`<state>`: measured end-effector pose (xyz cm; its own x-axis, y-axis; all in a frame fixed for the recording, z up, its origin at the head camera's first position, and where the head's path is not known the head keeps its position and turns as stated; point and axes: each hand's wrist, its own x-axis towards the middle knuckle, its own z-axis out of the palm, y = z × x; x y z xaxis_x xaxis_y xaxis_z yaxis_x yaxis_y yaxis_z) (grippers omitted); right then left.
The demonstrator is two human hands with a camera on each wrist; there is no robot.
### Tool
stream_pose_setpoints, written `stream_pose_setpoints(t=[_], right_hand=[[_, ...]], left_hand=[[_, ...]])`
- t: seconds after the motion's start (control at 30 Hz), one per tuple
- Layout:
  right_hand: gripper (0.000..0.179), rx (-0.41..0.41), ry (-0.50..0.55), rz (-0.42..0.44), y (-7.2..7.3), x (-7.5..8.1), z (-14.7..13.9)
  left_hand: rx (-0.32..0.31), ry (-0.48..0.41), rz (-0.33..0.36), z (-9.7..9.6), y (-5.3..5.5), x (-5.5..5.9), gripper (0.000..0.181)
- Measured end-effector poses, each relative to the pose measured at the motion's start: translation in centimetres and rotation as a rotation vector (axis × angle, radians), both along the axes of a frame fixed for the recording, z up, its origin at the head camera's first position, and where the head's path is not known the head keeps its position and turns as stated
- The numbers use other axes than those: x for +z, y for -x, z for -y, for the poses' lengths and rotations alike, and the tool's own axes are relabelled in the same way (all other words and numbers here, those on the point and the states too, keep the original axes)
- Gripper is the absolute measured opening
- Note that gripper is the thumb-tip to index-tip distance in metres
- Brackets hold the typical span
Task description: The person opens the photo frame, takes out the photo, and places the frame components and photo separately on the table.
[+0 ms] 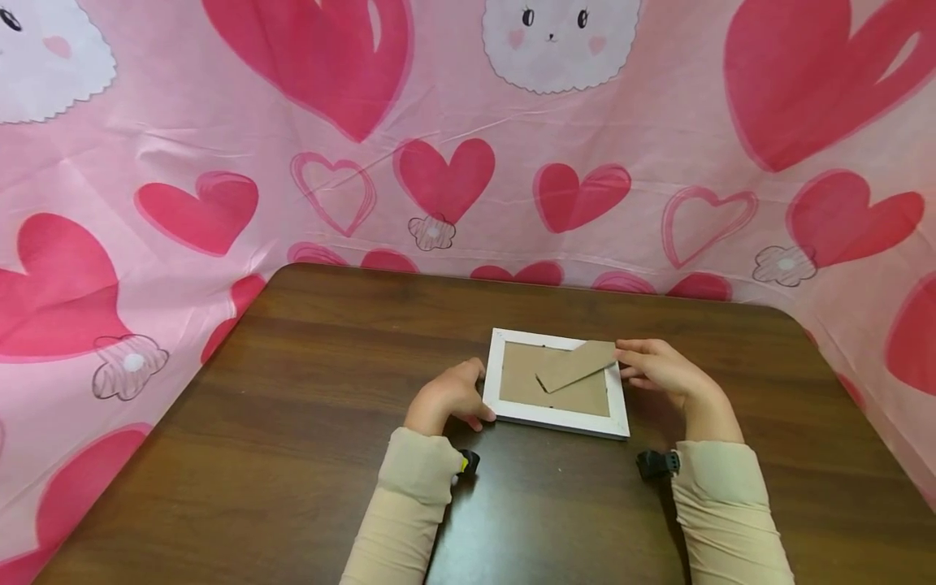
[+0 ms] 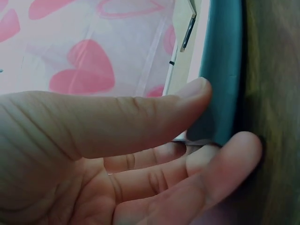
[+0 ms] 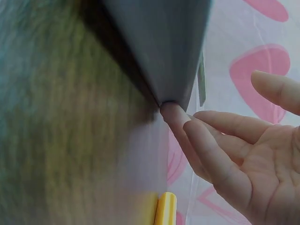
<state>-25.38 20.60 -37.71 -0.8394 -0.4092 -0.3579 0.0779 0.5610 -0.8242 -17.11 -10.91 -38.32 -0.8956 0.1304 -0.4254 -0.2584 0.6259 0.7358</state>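
A white picture frame (image 1: 559,423) lies back side up on the brown table, its beige backing board (image 1: 522,374) showing. A flat stand leg (image 1: 581,366) slants across that board toward the far right corner. My left hand (image 1: 453,398) grips the frame's left side, thumb at the near left corner and fingers curled around the edge. In the left wrist view the thumb (image 2: 154,112) lies against the frame's side. On the opposite side, my right hand (image 1: 669,374) touches the right edge with its fingertips (image 3: 174,112), while its thumb stands apart from the frame.
Wooden table top (image 1: 329,366) extends around the frame on all sides. A pink cloth with hearts (image 1: 446,179) hangs behind the table and along its sides. A small yellow object (image 3: 166,208) shows low in the right wrist view. Black straps (image 1: 658,465) sit at both wrists.
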Motion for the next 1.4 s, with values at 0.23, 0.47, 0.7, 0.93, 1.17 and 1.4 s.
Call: stream_pose_setpoints(t=[0.23, 0.47, 0.7, 0.93, 1.17, 1.4], right_hand=[[0.061, 0.007, 0.006, -0.003, -0.3, 0.2, 0.2], [0.061, 0.021, -0.018, -0.029, -0.6, 0.3, 0.9], [0.061, 0.017, -0.049, -0.039, -0.9, 0.4, 1.2], [0.059, -0.007, -0.064, -0.015, -0.8, 0.7, 0.8], [0.061, -0.041, -0.088, -0.087, -0.3, 0.3, 0.6], [0.054, -0.012, -0.028, -0.129, 0.1, -0.2, 0.1]], left_hand=[[0.001, 0.053, -0.049, 0.6, 0.3, 0.1, 0.050], [0.005, 0.096, -0.096, 1.1, 0.6, 0.0, 0.046], [0.015, 0.113, -0.104, 1.4, 0.9, -0.2, 0.039], [0.052, 0.116, -0.115, 1.7, 1.0, -0.1, 0.034], [0.121, 0.074, -0.081, 2.2, 0.7, 0.2, 0.022], [0.232, -0.070, -0.044, 2.0, 0.6, 0.0, 0.018]])
